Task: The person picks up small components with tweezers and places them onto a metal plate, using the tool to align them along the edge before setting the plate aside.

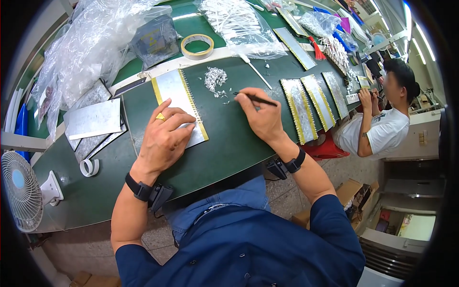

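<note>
Below the glossy tape roll (197,55), the plate (169,86) looked like smooth, satiny metal, the flakes (215,78) rough and glittery; left of it, crinkled plastic sheeting (83,52) gleamed; right, a plastic bag (258,47) shone.

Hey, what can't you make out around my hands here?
All in the head view:
Dark tool in the right hand: tip too small to tell whether it grips anything.
Metal plate with yellow edges: partly hidden by the left hand.
Silvery bits: too small to tell their single shapes.
</note>
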`<state>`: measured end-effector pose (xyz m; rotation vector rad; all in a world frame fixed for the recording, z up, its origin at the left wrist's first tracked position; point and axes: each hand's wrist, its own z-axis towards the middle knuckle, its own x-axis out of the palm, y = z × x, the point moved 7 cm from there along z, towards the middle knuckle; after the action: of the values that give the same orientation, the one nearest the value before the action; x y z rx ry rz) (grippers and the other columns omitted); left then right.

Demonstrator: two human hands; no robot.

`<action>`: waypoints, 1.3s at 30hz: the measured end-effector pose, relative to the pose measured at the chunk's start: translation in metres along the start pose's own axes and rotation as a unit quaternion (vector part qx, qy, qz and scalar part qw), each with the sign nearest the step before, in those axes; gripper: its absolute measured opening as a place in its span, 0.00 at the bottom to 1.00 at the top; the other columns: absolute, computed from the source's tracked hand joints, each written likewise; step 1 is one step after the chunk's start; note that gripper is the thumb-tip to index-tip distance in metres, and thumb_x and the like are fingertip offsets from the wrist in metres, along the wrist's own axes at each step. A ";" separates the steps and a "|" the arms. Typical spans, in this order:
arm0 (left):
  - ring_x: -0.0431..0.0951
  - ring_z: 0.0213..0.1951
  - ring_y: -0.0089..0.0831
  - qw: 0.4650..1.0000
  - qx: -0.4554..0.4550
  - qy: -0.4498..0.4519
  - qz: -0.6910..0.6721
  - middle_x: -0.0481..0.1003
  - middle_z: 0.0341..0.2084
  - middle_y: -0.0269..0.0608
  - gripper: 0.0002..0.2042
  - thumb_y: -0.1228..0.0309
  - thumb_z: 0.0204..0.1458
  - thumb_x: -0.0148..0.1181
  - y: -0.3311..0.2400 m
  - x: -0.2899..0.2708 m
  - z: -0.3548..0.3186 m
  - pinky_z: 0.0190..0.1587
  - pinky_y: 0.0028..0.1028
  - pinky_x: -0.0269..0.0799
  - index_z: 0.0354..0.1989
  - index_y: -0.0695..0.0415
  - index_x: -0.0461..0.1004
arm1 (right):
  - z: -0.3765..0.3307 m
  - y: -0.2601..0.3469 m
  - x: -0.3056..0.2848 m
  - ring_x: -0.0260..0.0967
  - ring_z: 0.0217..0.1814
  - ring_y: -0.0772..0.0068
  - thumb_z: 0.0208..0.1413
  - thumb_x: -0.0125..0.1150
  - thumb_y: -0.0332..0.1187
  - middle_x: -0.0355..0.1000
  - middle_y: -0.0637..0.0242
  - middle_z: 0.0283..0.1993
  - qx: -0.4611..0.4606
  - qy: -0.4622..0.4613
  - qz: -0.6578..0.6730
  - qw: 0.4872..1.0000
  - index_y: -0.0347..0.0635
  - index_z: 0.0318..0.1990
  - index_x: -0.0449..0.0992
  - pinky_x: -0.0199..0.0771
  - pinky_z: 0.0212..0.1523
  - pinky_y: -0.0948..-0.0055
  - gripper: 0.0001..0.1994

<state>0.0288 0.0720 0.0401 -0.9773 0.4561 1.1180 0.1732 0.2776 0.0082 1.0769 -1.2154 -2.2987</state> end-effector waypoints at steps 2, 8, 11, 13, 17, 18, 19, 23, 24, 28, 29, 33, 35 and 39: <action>0.84 0.49 0.35 1.000 0.006 0.004 0.002 0.84 0.42 0.32 0.03 0.80 0.56 0.71 -0.001 0.000 0.000 0.74 0.52 0.70 0.33 0.57 0.84 | 0.005 -0.010 -0.005 0.83 0.43 0.81 0.72 0.69 0.32 0.88 0.59 0.43 0.078 -0.035 0.012 0.996 0.30 0.50 0.83 0.82 0.44 0.79 0.11; 0.83 0.49 0.35 1.000 0.012 0.008 0.002 0.84 0.41 0.33 0.03 0.79 0.55 0.72 -0.001 0.001 -0.001 0.74 0.51 0.71 0.34 0.57 0.84 | 0.011 -0.008 -0.003 0.83 0.40 0.82 0.72 0.70 0.35 0.89 0.60 0.38 0.112 -0.056 0.020 0.992 0.31 0.48 0.84 0.81 0.42 0.80 0.12; 0.84 0.48 0.35 1.000 -0.003 0.007 -0.013 0.85 0.41 0.32 0.05 0.81 0.58 0.70 -0.001 0.000 -0.001 0.74 0.54 0.69 0.30 0.59 0.81 | 0.014 -0.007 0.000 0.83 0.40 0.83 0.72 0.71 0.35 0.89 0.60 0.38 0.114 -0.038 0.003 0.993 0.31 0.49 0.84 0.80 0.42 0.81 0.13; 0.84 0.48 0.35 1.000 -0.004 0.007 -0.012 0.85 0.41 0.32 0.05 0.81 0.58 0.70 -0.001 0.000 -0.002 0.74 0.54 0.69 0.30 0.59 0.82 | 0.014 -0.007 0.001 0.83 0.40 0.83 0.72 0.71 0.35 0.89 0.60 0.38 0.112 -0.037 0.001 0.993 0.31 0.49 0.84 0.80 0.42 0.80 0.13; 0.84 0.48 0.35 1.000 0.002 0.007 -0.016 0.85 0.41 0.33 0.05 0.81 0.58 0.70 -0.002 0.001 0.001 0.74 0.54 0.69 0.31 0.59 0.82 | 0.012 -0.007 -0.002 0.83 0.39 0.83 0.71 0.71 0.35 0.89 0.60 0.38 0.107 -0.042 -0.011 0.993 0.31 0.49 0.84 0.80 0.41 0.79 0.12; 0.84 0.48 0.35 1.000 0.004 0.008 -0.020 0.85 0.41 0.33 0.05 0.81 0.58 0.70 -0.004 0.002 0.003 0.74 0.54 0.68 0.31 0.58 0.82 | 0.011 -0.008 -0.004 0.82 0.39 0.83 0.71 0.71 0.34 0.88 0.60 0.39 0.107 -0.044 -0.017 0.993 0.31 0.48 0.84 0.80 0.41 0.78 0.12; 0.84 0.48 0.36 1.000 0.009 0.008 -0.026 0.85 0.41 0.33 0.04 0.81 0.58 0.70 -0.006 0.004 0.007 0.74 0.54 0.68 0.32 0.58 0.82 | 0.010 -0.009 -0.008 0.82 0.39 0.83 0.71 0.71 0.34 0.88 0.60 0.39 0.106 -0.049 -0.024 0.993 0.32 0.48 0.84 0.80 0.41 0.78 0.11; 0.83 0.49 0.38 1.000 0.011 0.013 0.002 0.84 0.42 0.34 0.05 0.81 0.56 0.69 0.000 0.004 0.001 0.75 0.53 0.67 0.36 0.56 0.84 | 0.009 -0.015 0.004 0.81 0.41 0.81 0.70 0.71 0.32 0.86 0.63 0.43 0.066 -0.032 0.009 0.997 0.34 0.49 0.84 0.82 0.41 0.74 0.09; 0.83 0.49 0.39 1.000 0.008 0.014 0.005 0.85 0.42 0.34 0.05 0.81 0.55 0.69 0.000 0.001 -0.001 0.75 0.53 0.67 0.36 0.56 0.84 | 0.008 -0.015 0.009 0.80 0.41 0.80 0.70 0.71 0.31 0.85 0.64 0.44 0.062 -0.028 0.035 0.997 0.35 0.49 0.84 0.82 0.41 0.73 0.08; 0.84 0.49 0.38 1.000 0.008 0.009 0.011 0.85 0.42 0.34 0.07 0.82 0.53 0.69 0.000 0.001 -0.002 0.74 0.53 0.67 0.37 0.56 0.84 | 0.004 -0.013 0.012 0.81 0.43 0.80 0.69 0.71 0.31 0.85 0.64 0.44 0.054 -0.028 0.074 0.995 0.35 0.49 0.84 0.83 0.44 0.74 0.08; 0.84 0.49 0.38 1.000 0.009 0.008 0.008 0.85 0.42 0.34 0.07 0.82 0.53 0.69 -0.001 0.003 0.000 0.74 0.53 0.67 0.37 0.56 0.84 | 0.003 -0.011 0.015 0.81 0.43 0.80 0.69 0.71 0.31 0.85 0.65 0.44 0.046 -0.018 0.096 0.994 0.35 0.49 0.85 0.83 0.45 0.74 0.08; 0.84 0.49 0.39 1.000 0.002 0.026 -0.001 0.84 0.41 0.34 0.05 0.82 0.55 0.69 0.003 0.001 -0.005 0.74 0.53 0.68 0.35 0.56 0.83 | -0.003 0.002 0.014 0.83 0.44 0.81 0.68 0.72 0.30 0.87 0.67 0.45 0.068 0.090 0.152 0.982 0.36 0.50 0.86 0.84 0.48 0.76 0.08; 0.84 0.48 0.38 1.000 0.008 0.025 -0.017 0.85 0.41 0.34 0.04 0.81 0.59 0.69 0.000 0.006 0.007 0.73 0.53 0.69 0.35 0.56 0.84 | -0.003 0.003 0.009 0.83 0.45 0.79 0.68 0.72 0.29 0.87 0.66 0.45 0.122 0.180 0.171 0.961 0.35 0.51 0.86 0.84 0.49 0.77 0.08; 0.84 0.49 0.36 1.000 -0.007 0.028 -0.010 0.85 0.42 0.33 0.04 0.80 0.58 0.69 0.004 0.006 0.001 0.73 0.52 0.69 0.36 0.56 0.85 | 0.003 0.001 0.025 0.84 0.45 0.77 0.69 0.71 0.29 0.87 0.62 0.43 0.156 0.284 0.238 0.916 0.32 0.50 0.85 0.84 0.49 0.78 0.09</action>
<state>0.0280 0.0761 0.0345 -1.0258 0.4832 1.0798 0.1542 0.2638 -0.0017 1.2593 -1.4125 -1.3288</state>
